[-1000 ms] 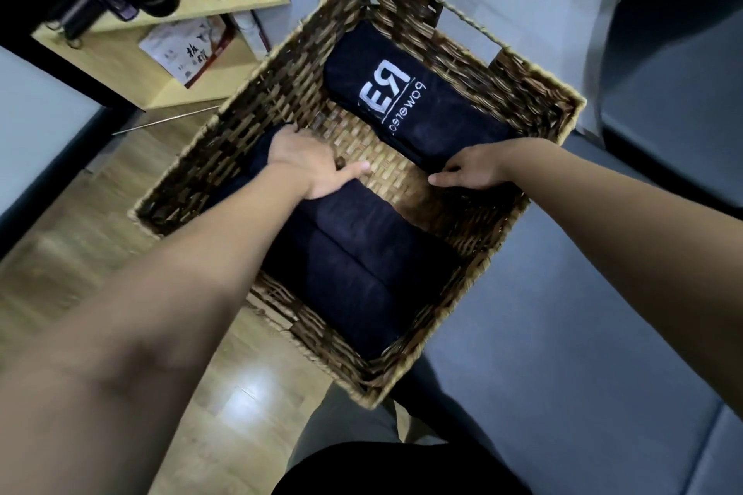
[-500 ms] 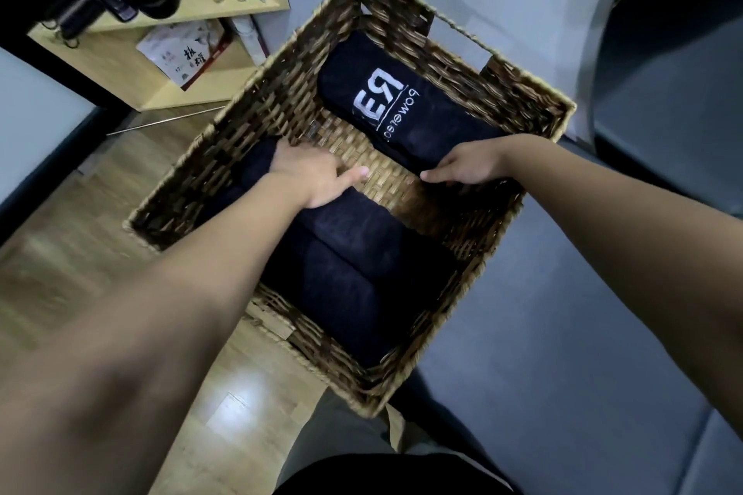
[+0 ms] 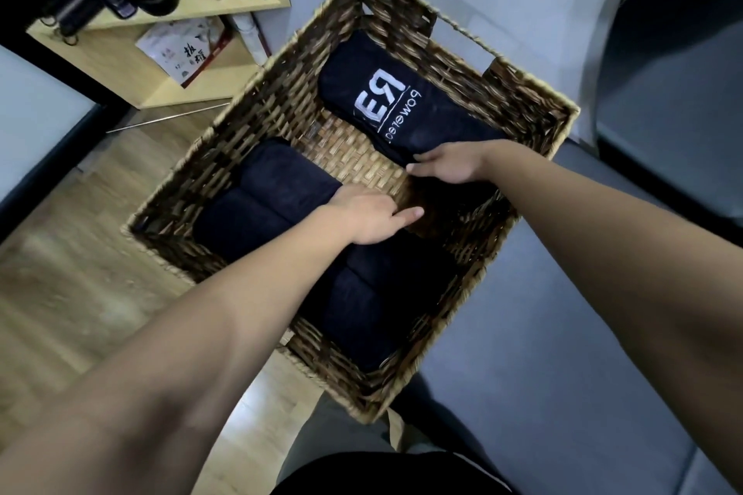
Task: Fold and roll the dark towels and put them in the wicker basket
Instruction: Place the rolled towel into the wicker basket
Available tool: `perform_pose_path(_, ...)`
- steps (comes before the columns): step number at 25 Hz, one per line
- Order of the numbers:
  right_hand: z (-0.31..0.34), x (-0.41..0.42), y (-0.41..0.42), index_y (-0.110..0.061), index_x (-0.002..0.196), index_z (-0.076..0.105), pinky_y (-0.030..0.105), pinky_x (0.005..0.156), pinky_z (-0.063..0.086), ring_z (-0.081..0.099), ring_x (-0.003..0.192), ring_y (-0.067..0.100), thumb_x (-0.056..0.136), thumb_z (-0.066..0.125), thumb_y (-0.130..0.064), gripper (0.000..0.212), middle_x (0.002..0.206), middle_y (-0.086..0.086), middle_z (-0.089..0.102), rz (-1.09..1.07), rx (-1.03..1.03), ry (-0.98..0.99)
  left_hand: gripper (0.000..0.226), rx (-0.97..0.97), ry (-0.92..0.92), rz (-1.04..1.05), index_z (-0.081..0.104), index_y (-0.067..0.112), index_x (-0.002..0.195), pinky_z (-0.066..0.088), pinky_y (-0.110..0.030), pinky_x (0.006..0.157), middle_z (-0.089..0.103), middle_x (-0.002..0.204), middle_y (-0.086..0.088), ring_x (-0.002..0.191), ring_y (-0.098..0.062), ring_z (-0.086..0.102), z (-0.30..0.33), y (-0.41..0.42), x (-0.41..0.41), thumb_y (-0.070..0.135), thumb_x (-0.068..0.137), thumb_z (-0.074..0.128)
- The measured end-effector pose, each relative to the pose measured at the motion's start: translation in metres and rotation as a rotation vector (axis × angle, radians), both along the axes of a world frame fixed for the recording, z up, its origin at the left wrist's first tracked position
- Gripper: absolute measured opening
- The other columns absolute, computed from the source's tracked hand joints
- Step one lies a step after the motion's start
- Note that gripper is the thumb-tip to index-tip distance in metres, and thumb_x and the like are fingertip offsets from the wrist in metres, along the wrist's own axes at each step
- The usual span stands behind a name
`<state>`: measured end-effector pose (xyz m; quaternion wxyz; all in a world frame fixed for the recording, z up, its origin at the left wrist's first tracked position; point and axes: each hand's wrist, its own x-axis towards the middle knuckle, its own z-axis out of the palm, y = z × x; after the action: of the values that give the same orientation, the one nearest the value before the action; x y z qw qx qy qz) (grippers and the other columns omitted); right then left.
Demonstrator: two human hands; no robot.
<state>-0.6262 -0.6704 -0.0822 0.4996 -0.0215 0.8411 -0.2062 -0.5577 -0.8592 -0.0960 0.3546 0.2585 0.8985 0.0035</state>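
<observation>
A brown wicker basket stands partly on a grey seat. At its far end lies a rolled dark towel with a white logo. Two plain dark rolled towels lie side by side at its near end. My left hand rests palm down on the plain towels, fingers straight and pointing toward the bare woven bottom. My right hand lies on the near end of the logo towel, fingers stretched along its edge; whether they curl under it is hidden.
A grey cushioned seat spreads to the right under the basket. A light wooden shelf with papers, keys and dark gear stands at the upper left. Wooden floor lies to the left. My dark-clothed lap is at the bottom.
My left hand has slid right along the plain towels toward the basket's middle. My right hand has stayed at the logo towel's near end. The view shifted slightly.
</observation>
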Motion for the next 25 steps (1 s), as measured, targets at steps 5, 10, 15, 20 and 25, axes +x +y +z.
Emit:
perform_pose_path(5,0.008,0.010,0.004,-0.022,0.139,0.060,0.041,0.112,0.044,0.055,0.131,0.022,0.100,0.046,-0.062,0.058,0.143,0.001,0.058,-0.108,-0.187,0.003,0.078,0.289,-0.092,0.384,0.069,0.021,0.110,0.048,-0.045,0.096,0.068,0.118,-0.002,0.113,-0.026,0.061,0.010,-0.006,-0.008,0.076,0.096,0.015)
perform_pose_path(10,0.042,0.014,0.010,-0.025,0.126,0.068,0.039,0.103,0.051,0.068,0.111,0.020,0.099,0.052,-0.057,0.045,0.128,-0.002,0.067,-0.143,-0.245,0.283,0.069,0.300,0.104,0.300,0.062,0.033,0.108,0.051,-0.043,0.088,0.063,0.109,0.010,0.104,-0.017,0.060,0.039,-0.010,-0.023,0.083,0.088,0.019)
perform_pose_path(15,0.092,0.027,0.031,-0.017,0.144,0.053,0.039,0.109,0.044,0.057,0.127,0.022,0.100,0.057,-0.047,0.054,0.141,0.004,0.060,-0.008,-0.140,0.710,0.073,0.379,0.403,0.177,0.041,0.028,0.150,0.043,-0.049,0.103,0.047,0.152,0.002,0.138,-0.024,0.044,0.086,-0.006,-0.037,0.074,0.095,0.031)
perform_pose_path(20,0.127,0.067,0.059,-0.014,0.145,0.050,0.046,0.109,0.041,0.051,0.130,0.035,0.098,0.057,-0.045,0.057,0.142,0.012,0.055,-0.013,0.010,0.962,0.075,0.370,0.537,0.065,0.032,0.027,0.157,0.025,-0.047,0.121,0.025,0.166,0.001,0.154,-0.022,0.020,0.124,0.030,-0.040,0.072,0.097,0.027)
perform_pose_path(25,0.136,0.136,0.102,-0.016,0.145,0.050,0.049,0.102,0.045,0.053,0.127,0.038,0.099,0.057,-0.044,0.053,0.152,0.009,0.045,-0.226,0.225,1.067,0.068,0.414,0.579,-0.100,0.030,0.023,0.157,0.023,-0.045,0.123,0.028,0.165,-0.003,0.153,-0.024,0.023,0.140,0.096,-0.019,0.058,0.099,0.044)
